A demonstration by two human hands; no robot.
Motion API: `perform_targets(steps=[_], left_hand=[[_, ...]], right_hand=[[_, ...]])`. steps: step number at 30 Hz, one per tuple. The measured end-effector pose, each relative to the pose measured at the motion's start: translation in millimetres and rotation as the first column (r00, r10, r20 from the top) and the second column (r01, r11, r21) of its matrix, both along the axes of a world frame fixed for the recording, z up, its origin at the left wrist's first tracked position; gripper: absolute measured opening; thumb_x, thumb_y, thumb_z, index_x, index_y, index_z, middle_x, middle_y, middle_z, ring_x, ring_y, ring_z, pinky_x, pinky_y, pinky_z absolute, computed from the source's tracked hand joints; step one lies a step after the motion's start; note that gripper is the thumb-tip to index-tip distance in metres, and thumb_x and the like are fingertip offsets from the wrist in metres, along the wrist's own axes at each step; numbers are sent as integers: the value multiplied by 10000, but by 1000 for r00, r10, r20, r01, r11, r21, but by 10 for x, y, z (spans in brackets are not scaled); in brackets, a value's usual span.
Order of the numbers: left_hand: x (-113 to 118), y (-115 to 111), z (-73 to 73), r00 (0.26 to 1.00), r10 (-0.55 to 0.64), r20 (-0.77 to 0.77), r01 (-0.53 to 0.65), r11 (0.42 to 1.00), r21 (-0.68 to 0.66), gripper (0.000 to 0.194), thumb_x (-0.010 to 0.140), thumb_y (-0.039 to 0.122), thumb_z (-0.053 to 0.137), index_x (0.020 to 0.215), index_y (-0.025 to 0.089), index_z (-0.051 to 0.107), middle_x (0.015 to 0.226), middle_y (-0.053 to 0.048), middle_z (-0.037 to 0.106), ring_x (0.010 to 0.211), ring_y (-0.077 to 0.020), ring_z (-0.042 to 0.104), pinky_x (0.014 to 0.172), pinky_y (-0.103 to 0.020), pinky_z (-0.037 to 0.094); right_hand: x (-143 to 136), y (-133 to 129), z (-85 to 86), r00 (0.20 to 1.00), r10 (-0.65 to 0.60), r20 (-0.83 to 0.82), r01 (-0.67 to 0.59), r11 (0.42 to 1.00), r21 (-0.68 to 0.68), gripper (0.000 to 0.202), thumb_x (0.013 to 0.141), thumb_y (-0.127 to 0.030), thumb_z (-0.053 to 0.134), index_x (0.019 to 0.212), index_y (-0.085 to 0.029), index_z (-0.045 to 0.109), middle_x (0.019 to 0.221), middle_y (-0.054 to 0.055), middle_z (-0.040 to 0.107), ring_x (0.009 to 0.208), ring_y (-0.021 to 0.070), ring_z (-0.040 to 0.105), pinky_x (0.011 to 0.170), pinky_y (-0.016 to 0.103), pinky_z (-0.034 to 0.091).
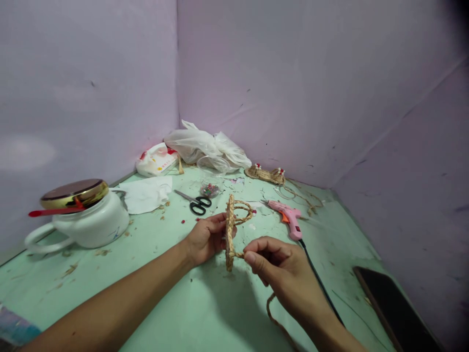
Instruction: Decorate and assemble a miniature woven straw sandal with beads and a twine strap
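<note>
The work looks partway along. At the centre of the frame, the braided straw piece [230, 230] is held upright, nearly edge-on, by the left hand [207, 239], whose fingers close around its far side. A loop of twisted straw cord [250, 211] already stands out from its upper part. Lower down, the right hand [280, 261] pinches a short length of cord between thumb and fingertip, close against the piece; whether that cord is fixed there cannot be told. A loose cord [268, 308] trails toward the bottom edge, so some appears unused.

Right of upper centre, a similar woven piece [266, 174] carries red-and-white trimmings; the held one shows none on its visible side, so decoration seems left to do. The pink glue gun [292, 220] lies right of centre.

Among the containers, a clear plastic cup [200, 161] above centre has small coloured beads [209, 190] at its bottom. At left, a white mug [98, 222] bears a gold-rimmed lid [75, 193] and a red-handled implement [54, 212] across its top; its inside is hidden. What the white plastic bag [200, 142] in the far corner contains is unclear.
</note>
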State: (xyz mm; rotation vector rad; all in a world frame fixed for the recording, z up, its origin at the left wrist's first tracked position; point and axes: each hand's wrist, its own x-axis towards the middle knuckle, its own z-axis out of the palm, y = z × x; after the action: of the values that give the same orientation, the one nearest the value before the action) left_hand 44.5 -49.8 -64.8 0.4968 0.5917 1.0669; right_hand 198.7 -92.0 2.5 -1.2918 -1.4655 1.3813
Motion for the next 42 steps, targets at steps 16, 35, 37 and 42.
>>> perform_targets(steps=[16,35,37,42], left_hand=[[-6,5,3,999,-41,6,41,999,11,156,707,158,586,859,126,608,602,-30,547,503,-129,511,479,-221,407],[33,8,-22,1000,-21,9,22,999,-24,67,678,105,618,743,115,606,585,-33,536,534,-131,512,502,-222,410],[43,6,-10,1000,-18,4,18,999,-29,66,674,95,614,737,115,603,577,-27,527,521,-127,507,490,-218,407],[67,-6,14,1000,5,-5,-5,999,-35,62,678,97,607,730,125,588,577,-16,527,478,-109,491,460,-203,399]], right_hand=[[-45,-3,-89,1000,-2,7,2,1000,-15,159,618,-283,677,592,-138,618,454,-52,437,426,56,328,413,196,278],[-23,-26,-143,981,23,192,-59,981,187,100,664,-240,608,607,-157,597,511,-26,491,450,79,392,420,204,305],[-20,-27,-161,972,26,232,-84,966,244,94,678,-233,600,620,-160,604,533,-16,511,459,83,400,424,208,313],[-33,-60,-207,942,-5,337,-133,913,387,119,712,-244,587,625,-164,607,569,5,542,459,87,408,433,218,331]])
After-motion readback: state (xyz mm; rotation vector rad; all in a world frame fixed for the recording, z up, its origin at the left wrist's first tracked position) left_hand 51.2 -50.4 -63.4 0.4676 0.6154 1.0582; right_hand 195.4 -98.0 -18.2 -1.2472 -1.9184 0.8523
